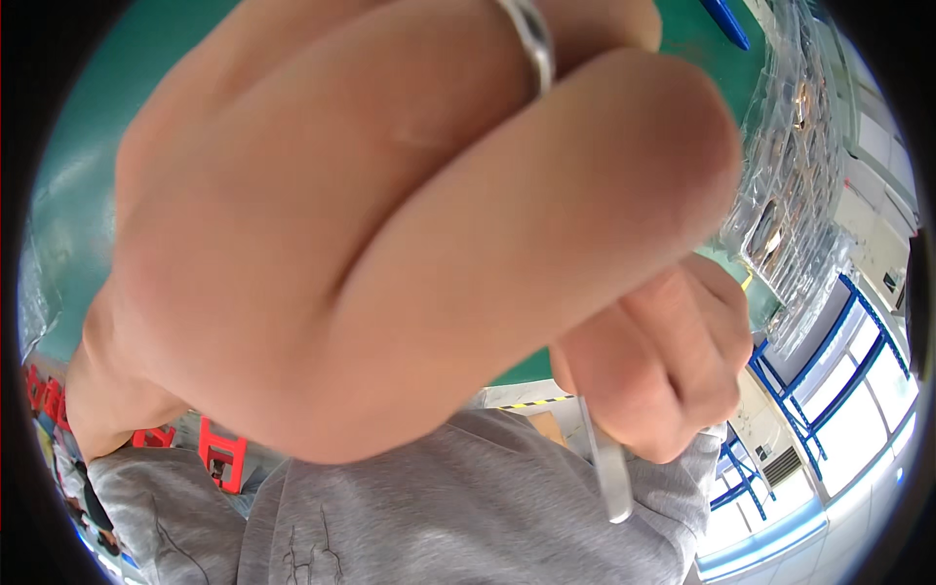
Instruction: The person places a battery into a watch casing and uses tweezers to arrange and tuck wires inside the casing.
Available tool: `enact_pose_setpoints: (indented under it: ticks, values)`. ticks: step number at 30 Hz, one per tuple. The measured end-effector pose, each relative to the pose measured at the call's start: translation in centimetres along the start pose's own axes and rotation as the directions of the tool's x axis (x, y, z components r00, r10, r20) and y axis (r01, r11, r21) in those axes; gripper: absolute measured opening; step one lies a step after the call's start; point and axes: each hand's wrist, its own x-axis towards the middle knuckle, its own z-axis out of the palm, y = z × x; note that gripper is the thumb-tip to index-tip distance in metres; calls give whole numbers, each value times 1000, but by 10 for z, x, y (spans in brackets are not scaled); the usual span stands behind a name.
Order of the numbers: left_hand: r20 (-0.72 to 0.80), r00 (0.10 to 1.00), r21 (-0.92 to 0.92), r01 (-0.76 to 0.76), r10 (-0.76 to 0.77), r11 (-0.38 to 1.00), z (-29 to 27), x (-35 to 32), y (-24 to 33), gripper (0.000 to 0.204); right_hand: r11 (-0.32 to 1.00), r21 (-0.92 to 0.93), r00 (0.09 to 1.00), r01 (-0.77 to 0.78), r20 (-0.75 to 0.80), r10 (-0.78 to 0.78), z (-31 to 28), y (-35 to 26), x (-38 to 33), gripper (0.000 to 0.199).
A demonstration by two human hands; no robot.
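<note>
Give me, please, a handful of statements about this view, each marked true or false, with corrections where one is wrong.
1. The left hand wears a silver-coloured ring. True.
2. The person's top is bright red. False: the top is grey.
3. A slim, pale stick juts out below the right hand. True.
4. The work surface is white. False: the work surface is green.
5. Clear plastic packaging shows toward the right side of the picture. True.
6. The right hand looks larger in the picture than the left. False: the left fills far more of it.
</note>
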Motion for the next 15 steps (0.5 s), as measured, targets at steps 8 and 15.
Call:
enact_pose_setpoints:
  ticks: [8, 15]
  values:
    - [-209, 958, 57, -188, 196, 981, 21, -5, -14, 50, 995, 45, 996, 86, 16, -87, -7, 21, 0, 35]
    - [-155, 966, 14, -206, 206, 978, 14, -2, -18, 56, 845, 492, 977, -208, 149, 153, -18, 35, 8, 13]
